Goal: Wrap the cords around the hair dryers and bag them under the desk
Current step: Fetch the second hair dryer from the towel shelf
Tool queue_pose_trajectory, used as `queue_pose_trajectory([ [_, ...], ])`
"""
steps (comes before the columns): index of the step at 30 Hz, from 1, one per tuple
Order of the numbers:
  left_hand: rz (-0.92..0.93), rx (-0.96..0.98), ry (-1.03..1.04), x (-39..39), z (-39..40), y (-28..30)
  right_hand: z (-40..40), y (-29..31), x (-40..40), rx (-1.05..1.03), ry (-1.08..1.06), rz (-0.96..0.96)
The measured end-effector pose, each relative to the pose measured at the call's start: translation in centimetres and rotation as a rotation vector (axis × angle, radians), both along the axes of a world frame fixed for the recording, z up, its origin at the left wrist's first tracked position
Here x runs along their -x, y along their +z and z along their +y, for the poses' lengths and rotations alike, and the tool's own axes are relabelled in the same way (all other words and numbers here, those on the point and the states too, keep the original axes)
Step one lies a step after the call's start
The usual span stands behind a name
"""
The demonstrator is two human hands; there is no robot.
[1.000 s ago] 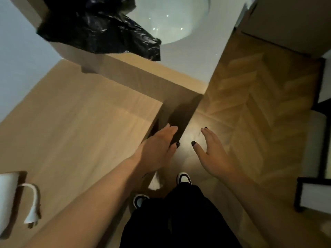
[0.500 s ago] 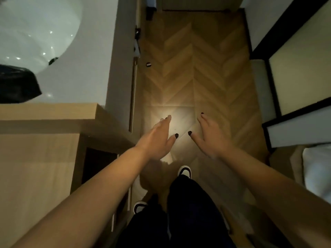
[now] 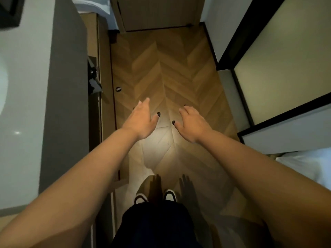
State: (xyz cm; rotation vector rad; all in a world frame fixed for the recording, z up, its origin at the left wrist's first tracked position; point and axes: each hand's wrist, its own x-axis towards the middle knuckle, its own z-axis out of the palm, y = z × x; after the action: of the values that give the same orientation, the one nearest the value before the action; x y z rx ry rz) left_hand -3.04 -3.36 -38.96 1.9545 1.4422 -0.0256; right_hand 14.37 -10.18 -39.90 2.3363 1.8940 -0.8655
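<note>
Since half a second ago your view has swung further right: the wooden desk edge and black bag that sat at the left of the frame are gone, and no hair dryer, cord or bag shows now. At the bottom centre your black-and-white shoes (image 3: 155, 196) stand on the herringbone wood floor (image 3: 172, 68). Above them your left hand (image 3: 141, 120) and right hand (image 3: 192, 125) hang side by side over the floor, apart, fingers loosely spread and holding nothing. A grey wall panel (image 3: 66, 86) runs up the left. At the top centre stands a closed beige door (image 3: 159, 13).
</note>
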Motion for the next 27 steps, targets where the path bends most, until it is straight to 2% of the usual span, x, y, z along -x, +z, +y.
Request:
queue_pose_trajectory([
  [9,-0.029,-0.003,-0.088,-3.9,10.9,-1.4,10.1,-0.8,-3.0,0.033,-0.078,0.034],
  [17,-0.017,0.076,-0.094,-4.4,23.1,-3.0,23.3,-1.3,-4.7,0.068,-0.141,0.050],
  [27,-0.061,0.086,0.004,-5.1,38.1,-2.4,39.0,-0.4,-5.6,0.073,-0.025,0.079],
])
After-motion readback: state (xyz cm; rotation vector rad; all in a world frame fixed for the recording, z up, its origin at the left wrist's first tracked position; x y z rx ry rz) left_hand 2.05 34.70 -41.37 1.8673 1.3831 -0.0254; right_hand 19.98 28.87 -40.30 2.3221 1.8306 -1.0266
